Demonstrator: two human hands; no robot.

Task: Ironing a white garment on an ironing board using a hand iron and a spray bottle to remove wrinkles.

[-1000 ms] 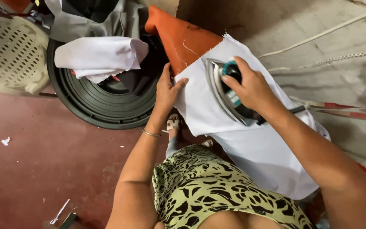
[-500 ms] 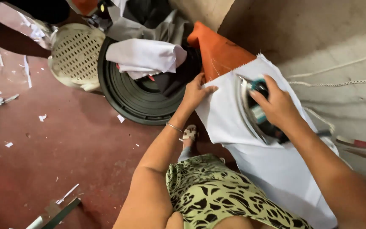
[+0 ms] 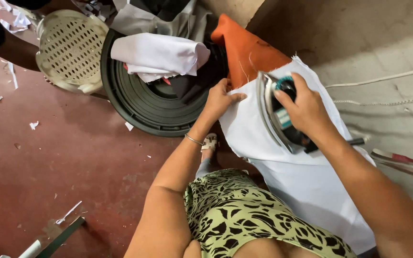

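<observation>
A white cloth [image 3: 307, 186] lies spread over an orange-covered board [image 3: 244, 50]. My right hand [image 3: 304, 107] grips the teal and black handle of a metal clothes iron [image 3: 271, 117], which rests tilted on the cloth. My left hand [image 3: 221, 98] lies flat on the cloth's left edge, fingers pressing it down beside the iron. A thin bangle circles my left wrist.
A black round tub [image 3: 135, 112] holds folded white fabric [image 3: 156, 55] and grey clothes. A cream perforated plastic stool [image 3: 68, 48] lies beside it. Paper scraps dot the red floor [image 3: 48, 157]. White cords [image 3: 383, 79] run across the grey surface at right.
The view has shifted and the iron has slid slightly up the cloth toward the orange end. My left hand stays on the cloth's edge.
</observation>
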